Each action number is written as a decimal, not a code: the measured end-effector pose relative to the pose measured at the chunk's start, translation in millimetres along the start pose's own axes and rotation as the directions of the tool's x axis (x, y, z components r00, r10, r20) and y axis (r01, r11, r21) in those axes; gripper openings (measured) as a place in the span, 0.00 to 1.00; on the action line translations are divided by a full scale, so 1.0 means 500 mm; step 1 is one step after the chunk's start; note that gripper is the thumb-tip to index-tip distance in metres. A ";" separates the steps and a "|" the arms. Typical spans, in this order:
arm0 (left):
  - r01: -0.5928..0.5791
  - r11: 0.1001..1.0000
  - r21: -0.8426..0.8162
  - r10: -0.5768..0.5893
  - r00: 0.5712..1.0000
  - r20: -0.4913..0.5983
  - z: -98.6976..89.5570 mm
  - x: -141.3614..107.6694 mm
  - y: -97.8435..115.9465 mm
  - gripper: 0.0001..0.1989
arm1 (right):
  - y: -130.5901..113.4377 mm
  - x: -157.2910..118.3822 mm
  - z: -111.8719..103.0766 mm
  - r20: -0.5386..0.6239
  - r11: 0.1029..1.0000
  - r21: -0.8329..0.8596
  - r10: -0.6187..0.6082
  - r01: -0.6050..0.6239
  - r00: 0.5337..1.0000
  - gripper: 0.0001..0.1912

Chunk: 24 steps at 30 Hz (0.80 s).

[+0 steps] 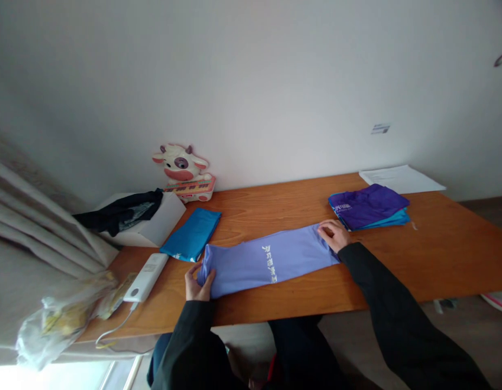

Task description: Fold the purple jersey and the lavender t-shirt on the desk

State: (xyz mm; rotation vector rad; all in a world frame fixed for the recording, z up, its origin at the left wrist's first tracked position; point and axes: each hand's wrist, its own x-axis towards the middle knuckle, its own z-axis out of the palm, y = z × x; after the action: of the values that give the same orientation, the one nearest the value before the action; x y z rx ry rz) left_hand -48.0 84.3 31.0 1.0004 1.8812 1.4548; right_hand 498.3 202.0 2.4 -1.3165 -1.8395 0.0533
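Observation:
A lavender piece of cloth (243, 268) with a line of white characters lies stretched out in a long strip near the table's front edge. My left hand (198, 283) grips its left end, thumb on top and fingers round the edge. At the right end, my right hand (334, 234) pinches the cloth's far corner between thumb and fingers. Behind my left hand lies a folded blue cloth (194, 233). Just beyond my right hand rests a stack of folded cloths, a purple cloth (368, 206) on top of a blue cloth (391, 218).
On the wooden table (446, 249) stand a cow-shaped toy piano (184, 173), a white box (165, 219) with black cloth (129, 211) on it, and a white corded device (146, 277). A plastic bag (59, 325) hangs over the left edge. White papers (401, 179) lie far right.

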 end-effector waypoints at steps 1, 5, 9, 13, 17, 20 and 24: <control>0.020 1.000 -0.003 -0.020 1.000 -0.023 -0.012 0.003 0.007 0.37 | -0.001 0.000 0.000 0.004 1.000 0.004 -0.009 0.009 1.000 0.12; -0.055 0.996 0.071 0.064 0.988 -0.139 -0.067 0.029 0.053 0.38 | -0.009 0.000 0.001 0.016 0.999 0.034 0.008 -0.008 1.000 0.11; -0.206 0.975 0.086 0.213 0.973 -0.089 -0.075 0.041 0.139 0.40 | -0.024 0.001 -0.002 0.064 0.993 0.086 0.072 -0.077 0.995 0.12; -0.206 0.965 -0.165 0.228 0.965 0.127 0.024 -0.009 0.242 0.49 | -0.033 0.004 -0.006 0.093 0.988 0.095 0.113 -0.122 0.989 0.13; -0.199 0.895 -0.398 0.360 0.851 0.384 0.194 -0.092 0.278 0.50 | -0.039 0.006 -0.012 0.097 0.992 0.074 0.099 -0.107 0.990 0.15; -0.183 0.864 -0.469 0.476 0.604 0.640 0.298 -0.137 0.250 0.46 | -0.044 0.004 -0.015 0.130 0.994 0.042 0.092 -0.098 0.987 0.17; -0.388 0.845 -0.368 0.533 0.551 0.642 0.337 -0.135 0.180 0.25 | -0.042 0.000 -0.012 0.161 0.995 0.040 0.085 -0.093 0.983 0.18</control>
State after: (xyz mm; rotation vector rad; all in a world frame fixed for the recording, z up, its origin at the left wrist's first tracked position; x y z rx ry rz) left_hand 143.8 133.9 73.2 1.7591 0.8974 1.1702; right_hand 486.5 190.0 16.3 -1.3948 -1.8987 0.2550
